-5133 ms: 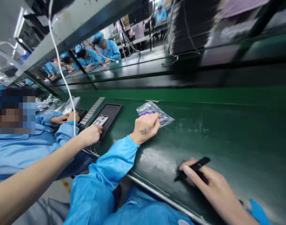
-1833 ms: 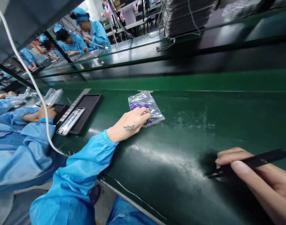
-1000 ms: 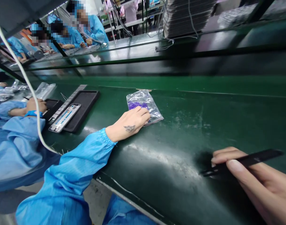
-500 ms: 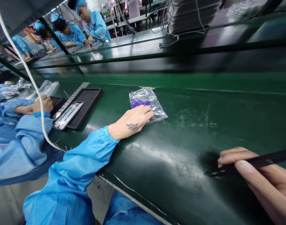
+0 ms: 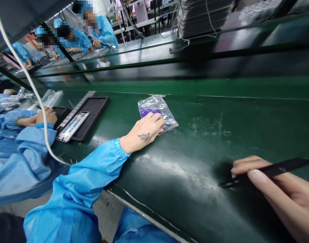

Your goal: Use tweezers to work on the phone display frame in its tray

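A clear plastic bag with small purple pieces lies on the green worktop. My left hand rests on its near edge, fingers curled down over the plastic; the fingertips are mostly hidden under the hand. On the right, my right hand pinches a pair of black tweezers between thumb and fingers. Their tips point left, low over the worktop, and nothing shows between them.
Left of the bag are a black tray and a phone frame lying partly on it. A co-worker's hand is beside them. A white cable hangs at the left. A raised ledge runs behind the worktop.
The view has shifted slightly. My right hand and the tweezers sit a little further left and up in the picture; my left hand stays on the bag.
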A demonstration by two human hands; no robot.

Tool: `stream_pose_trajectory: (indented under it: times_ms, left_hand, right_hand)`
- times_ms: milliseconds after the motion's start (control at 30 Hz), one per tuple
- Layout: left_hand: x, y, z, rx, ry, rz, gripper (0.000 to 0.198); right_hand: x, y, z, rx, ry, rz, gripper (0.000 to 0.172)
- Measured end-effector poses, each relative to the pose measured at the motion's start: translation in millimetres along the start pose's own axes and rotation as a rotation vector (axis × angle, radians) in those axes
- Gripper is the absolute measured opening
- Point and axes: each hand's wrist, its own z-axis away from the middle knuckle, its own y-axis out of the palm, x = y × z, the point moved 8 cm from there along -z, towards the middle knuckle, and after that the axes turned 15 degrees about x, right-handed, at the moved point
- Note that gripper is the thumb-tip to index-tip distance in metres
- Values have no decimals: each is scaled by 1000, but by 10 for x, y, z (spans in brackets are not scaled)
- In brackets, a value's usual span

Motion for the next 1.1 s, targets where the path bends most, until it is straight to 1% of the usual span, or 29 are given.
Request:
stream_pose_trajectory:
  times_ms: [167, 267, 400, 533, 700, 800, 967, 1100]
  left_hand:
    - [-28, 19, -10, -8, -7, -43, 17]
    - [-28, 16, -5, -2, 20, -37, 19]
    - [17, -10, 17, 5, 44, 32, 22]
    - [58, -36, 31, 8, 23, 68, 26]
    - [47, -46, 25, 25, 15, 68, 25]
    - [34, -40, 17, 25, 18, 74, 22]
    - [51, 0, -6, -15, -8, 66, 21]
    - [87, 42, -27, -46, 6, 141, 15]
  right_hand:
    - [145, -5, -29, 2, -45, -24, 52]
    - [157, -19, -23, -11, -57, -22, 54]
    - [69, -5, -15, 5, -21, -3, 51]
    - [-15, 12, -5, 17, -3, -5, 51]
    - [-116, 42, -1, 39, 29, -15, 49]
    - [-146, 52, 5, 47, 45, -27, 51]
    - [-86, 50, 14, 51, 44, -36, 51]
    - [26, 25, -9, 30, 14, -46, 53]
